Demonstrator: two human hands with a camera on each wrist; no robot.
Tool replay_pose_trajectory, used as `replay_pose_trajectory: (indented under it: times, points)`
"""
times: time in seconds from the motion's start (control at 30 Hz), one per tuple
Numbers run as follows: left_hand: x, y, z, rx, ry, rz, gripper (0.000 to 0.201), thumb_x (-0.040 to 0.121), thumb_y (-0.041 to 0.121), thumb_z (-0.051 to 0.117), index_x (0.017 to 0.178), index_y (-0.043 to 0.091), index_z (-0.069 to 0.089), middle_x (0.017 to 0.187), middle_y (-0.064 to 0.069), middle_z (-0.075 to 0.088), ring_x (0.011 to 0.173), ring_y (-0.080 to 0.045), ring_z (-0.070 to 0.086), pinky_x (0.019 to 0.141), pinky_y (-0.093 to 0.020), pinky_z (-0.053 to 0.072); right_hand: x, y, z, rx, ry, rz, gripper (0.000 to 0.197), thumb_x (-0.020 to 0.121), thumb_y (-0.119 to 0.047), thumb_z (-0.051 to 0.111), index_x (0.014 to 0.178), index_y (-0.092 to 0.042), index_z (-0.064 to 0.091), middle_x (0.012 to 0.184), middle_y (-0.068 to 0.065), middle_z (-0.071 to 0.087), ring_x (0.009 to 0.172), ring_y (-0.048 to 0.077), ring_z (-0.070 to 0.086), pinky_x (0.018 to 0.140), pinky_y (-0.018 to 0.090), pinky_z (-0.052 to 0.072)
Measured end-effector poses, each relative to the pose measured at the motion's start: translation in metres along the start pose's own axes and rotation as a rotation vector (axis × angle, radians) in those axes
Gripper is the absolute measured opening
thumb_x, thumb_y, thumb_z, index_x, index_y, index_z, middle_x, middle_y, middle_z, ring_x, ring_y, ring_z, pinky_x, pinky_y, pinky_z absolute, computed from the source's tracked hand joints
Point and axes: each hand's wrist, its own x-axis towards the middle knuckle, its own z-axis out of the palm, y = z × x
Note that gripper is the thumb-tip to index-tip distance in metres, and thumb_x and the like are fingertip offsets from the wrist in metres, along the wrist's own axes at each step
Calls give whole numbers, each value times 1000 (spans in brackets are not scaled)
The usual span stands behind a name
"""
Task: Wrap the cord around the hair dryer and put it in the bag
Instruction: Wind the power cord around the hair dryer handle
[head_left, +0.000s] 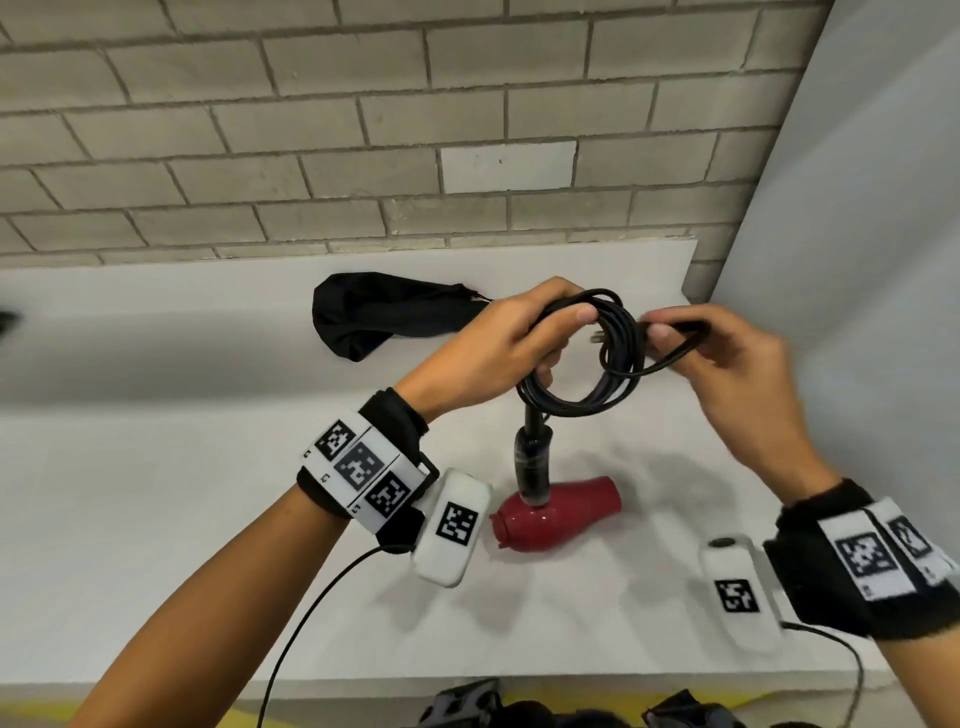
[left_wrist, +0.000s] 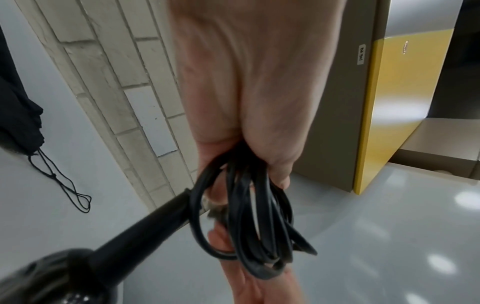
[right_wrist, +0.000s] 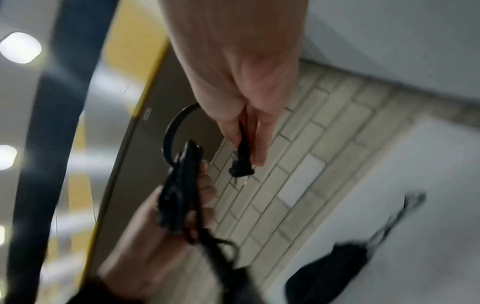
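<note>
Black cord (head_left: 582, 358) sits coiled in the left hand (head_left: 498, 348) mid-frame, the right hand (head_left: 727, 358) pinching its plug end; next, probably tuck it, then bag (head_left: 384, 312) the dryer (head_left: 556, 512).

Both hands raised, close together: left hand (head_left: 511, 343) fingers curled gripping; right hand (head_left: 727, 358) thumb-and-finger pinch.

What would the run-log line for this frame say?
left hand: grips coiled cord | right hand: pinches plug end | hair dryer: hangs over counter | bag: flat, not yet used
</note>
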Motion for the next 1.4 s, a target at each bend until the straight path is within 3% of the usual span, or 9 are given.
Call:
replay_pose_trajectory:
  times: [0.2,0.37,0.5,0.73,0.87,0.97,1.2,1.33,1.4]
  points:
    - [-6,-8,-2,-2,57,-34,19,99,26,41,102,11,52,64,5,42,51,-9,48,59,-39,47,-4,0,24,461,-143,251,11,75,-9,65,86,-9,66,89,7,74,96,36,70,86,37,56]
    - [-7,-8,-1,-6,75,-47,24,100,26,40,101,5,51,67,4,39,54,-6,43,57,-25,43,-9,6,33,643,-208,335,11,80,-2,55,88,-6,62,82,2,75,85,20,73,74,26,57]
    - [-7,-8,5,27,111,-47,23,100,26,40,96,6,49,66,8,40,58,-6,41,58,-19,38,-7,6,42,734,-216,427,21,65,-11,67,85,-11,71,79,1,76,79,13,73,69,22,57]
    - [-9,-8,1,21,135,-61,26,99,27,40,96,2,46,65,6,42,51,-3,46,55,-20,39,-12,-5,52,928,-353,481,28,81,-10,48,80,-9,76,83,1,74,82,13,68,85,26,54]
    - [-5,-2,8,70,143,-22,19,100,25,40,96,8,46,62,8,45,52,-4,52,54,-27,48,-17,-4,54,1152,-314,612,42,83,-19,39,104,4,67,67,8,62,67,18,57,104,39,26]
    - [-3,2,14,98,157,0,19,99,28,40,94,10,46,61,7,43,55,-8,45,60,-37,52,-20,0,52,1248,-248,657,48,78,-21,42,118,2,56,69,8,57,77,21,51,113,39,20]
    - [3,1,10,153,172,-13,25,99,30,40,98,6,46,65,-1,46,60,-25,51,63,-46,49,-25,-4,36,1152,-312,560,47,66,-26,54,110,-9,56,88,8,66,93,21,59,108,47,29]
    - [3,-1,14,208,173,-7,26,99,28,41,102,3,47,67,-11,52,62,-28,56,60,-39,45,-19,-17,47,864,-263,591,43,61,-52,76,86,-20,60,72,-1,54,72,12,54,94,38,38]
    - [5,-4,16,221,179,-4,25,99,27,42,102,3,47,66,-12,52,61,-25,54,59,-35,44,-16,-22,56,744,-212,590,25,67,-38,78,68,-22,59,65,-3,47,66,10,47,93,39,35]
